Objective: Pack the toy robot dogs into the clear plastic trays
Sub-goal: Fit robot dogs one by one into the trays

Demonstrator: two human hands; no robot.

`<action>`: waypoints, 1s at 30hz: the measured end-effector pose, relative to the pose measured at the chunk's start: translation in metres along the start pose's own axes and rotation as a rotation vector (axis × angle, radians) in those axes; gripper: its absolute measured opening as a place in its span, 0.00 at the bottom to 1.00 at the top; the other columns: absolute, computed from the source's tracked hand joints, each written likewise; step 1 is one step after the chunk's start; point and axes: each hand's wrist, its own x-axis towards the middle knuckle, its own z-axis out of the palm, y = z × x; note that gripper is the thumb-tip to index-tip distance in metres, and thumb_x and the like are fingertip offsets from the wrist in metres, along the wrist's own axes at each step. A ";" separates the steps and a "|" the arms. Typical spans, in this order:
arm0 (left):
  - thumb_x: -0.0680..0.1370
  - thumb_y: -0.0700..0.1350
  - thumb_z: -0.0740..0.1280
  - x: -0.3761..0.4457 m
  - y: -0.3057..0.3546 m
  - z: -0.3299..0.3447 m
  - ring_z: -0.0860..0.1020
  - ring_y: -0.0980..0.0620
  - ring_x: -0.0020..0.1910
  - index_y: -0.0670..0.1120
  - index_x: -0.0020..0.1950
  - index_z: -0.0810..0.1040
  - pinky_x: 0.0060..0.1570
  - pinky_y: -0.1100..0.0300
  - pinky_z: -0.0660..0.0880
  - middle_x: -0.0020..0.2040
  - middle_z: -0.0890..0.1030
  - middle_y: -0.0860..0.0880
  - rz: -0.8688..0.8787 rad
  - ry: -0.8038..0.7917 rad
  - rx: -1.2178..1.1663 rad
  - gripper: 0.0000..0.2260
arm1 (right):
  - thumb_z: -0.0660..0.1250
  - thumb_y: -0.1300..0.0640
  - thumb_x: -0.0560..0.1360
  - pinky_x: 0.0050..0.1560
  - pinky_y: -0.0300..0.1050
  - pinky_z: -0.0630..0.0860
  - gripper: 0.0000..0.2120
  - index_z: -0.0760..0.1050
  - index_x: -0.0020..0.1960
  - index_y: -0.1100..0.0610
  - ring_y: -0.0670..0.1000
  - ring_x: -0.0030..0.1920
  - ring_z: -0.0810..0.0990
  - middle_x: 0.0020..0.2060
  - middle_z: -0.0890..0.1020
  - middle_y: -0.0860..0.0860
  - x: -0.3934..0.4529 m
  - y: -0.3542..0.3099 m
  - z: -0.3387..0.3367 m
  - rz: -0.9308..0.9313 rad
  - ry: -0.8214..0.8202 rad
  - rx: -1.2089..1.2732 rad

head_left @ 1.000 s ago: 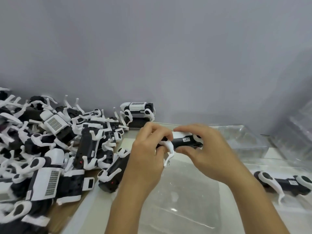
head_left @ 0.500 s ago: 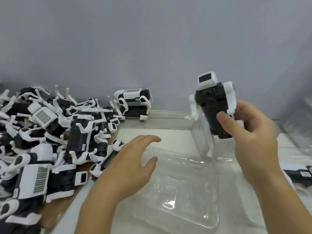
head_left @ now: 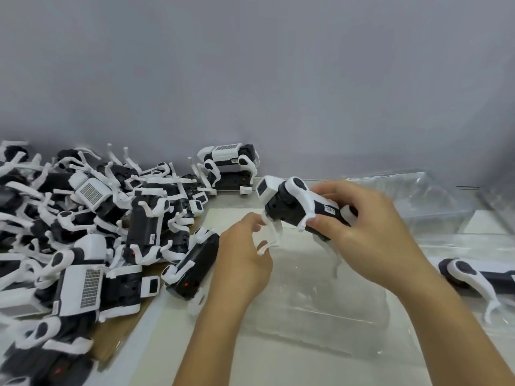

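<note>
Change: half a second ago the right hand [head_left: 370, 229] held the toy dog [head_left: 299, 208] upright and high above the clear tray [head_left: 320, 307], while the left hand [head_left: 242, 263] hovered flat over that tray. Now the dog is tipped level and lower, head to the left, and the left hand has come up to its front leg [head_left: 271, 235].
Meaning: this looks like a leg being folded so the body fits the moulded pocket; seating it is not yet done.
Right fingers: curled round the rear half of the dog's body, thumb beneath, gripping it.
Left fingers: bent, tips closing on the white front leg; how firm the pinch is I cannot tell.
Task's thing: the dog is in the air just above the far edge of the clear tray, touching only the hands.
Clear tray: lies on the pale surface [head_left: 278, 366] under both hands; nothing in it that I can see.
Tray to the right of the clear tray: a packed dog [head_left: 473, 275] lies in it on its side, partly cut off by the frame.
Left of the clear tray: a heap of loose dogs [head_left: 92, 232], one [head_left: 192, 264] lying against the tray's near-left edge.
</note>
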 end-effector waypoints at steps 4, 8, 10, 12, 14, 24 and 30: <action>0.76 0.30 0.63 -0.006 0.000 0.000 0.78 0.53 0.56 0.46 0.59 0.80 0.56 0.65 0.75 0.56 0.81 0.47 -0.063 0.102 -0.071 0.16 | 0.73 0.57 0.71 0.38 0.32 0.74 0.10 0.80 0.46 0.42 0.44 0.39 0.80 0.39 0.83 0.39 -0.001 -0.001 -0.006 0.013 -0.070 -0.069; 0.79 0.34 0.65 -0.009 -0.006 0.002 0.78 0.49 0.57 0.48 0.57 0.81 0.50 0.65 0.70 0.55 0.82 0.49 -0.127 0.169 -0.116 0.13 | 0.73 0.55 0.72 0.41 0.39 0.74 0.08 0.80 0.47 0.42 0.43 0.40 0.80 0.40 0.82 0.37 -0.002 0.000 -0.008 0.039 -0.174 -0.166; 0.79 0.35 0.65 -0.010 -0.012 0.000 0.78 0.55 0.56 0.52 0.55 0.81 0.46 0.72 0.67 0.54 0.81 0.55 -0.127 0.191 -0.141 0.13 | 0.73 0.54 0.72 0.41 0.38 0.75 0.08 0.80 0.48 0.42 0.42 0.41 0.80 0.41 0.82 0.37 -0.003 0.001 -0.006 0.042 -0.181 -0.178; 0.79 0.36 0.65 -0.010 -0.015 -0.004 0.75 0.65 0.52 0.57 0.52 0.78 0.45 0.78 0.67 0.50 0.78 0.64 -0.122 0.209 -0.172 0.15 | 0.73 0.54 0.72 0.42 0.40 0.77 0.09 0.79 0.48 0.41 0.44 0.41 0.81 0.42 0.82 0.38 -0.003 0.001 -0.002 0.045 -0.179 -0.186; 0.80 0.36 0.65 -0.008 -0.019 -0.007 0.72 0.73 0.49 0.60 0.51 0.77 0.44 0.83 0.65 0.48 0.74 0.69 -0.113 0.194 -0.205 0.16 | 0.73 0.54 0.72 0.42 0.40 0.78 0.09 0.79 0.48 0.40 0.45 0.41 0.81 0.42 0.82 0.39 -0.004 0.003 0.002 0.045 -0.199 -0.209; 0.79 0.35 0.63 -0.004 -0.038 -0.014 0.77 0.67 0.44 0.62 0.51 0.83 0.44 0.77 0.73 0.51 0.83 0.65 -0.110 0.003 -0.446 0.21 | 0.70 0.45 0.62 0.49 0.24 0.69 0.15 0.76 0.48 0.34 0.37 0.43 0.79 0.40 0.81 0.32 -0.007 -0.002 0.014 -0.004 -0.228 -0.350; 0.77 0.35 0.64 -0.005 -0.033 -0.005 0.79 0.57 0.59 0.56 0.48 0.85 0.64 0.51 0.73 0.53 0.84 0.57 -0.268 0.088 -0.686 0.17 | 0.72 0.45 0.60 0.34 0.32 0.66 0.20 0.73 0.49 0.30 0.30 0.47 0.75 0.42 0.76 0.24 -0.006 0.000 0.023 -0.054 -0.148 -0.515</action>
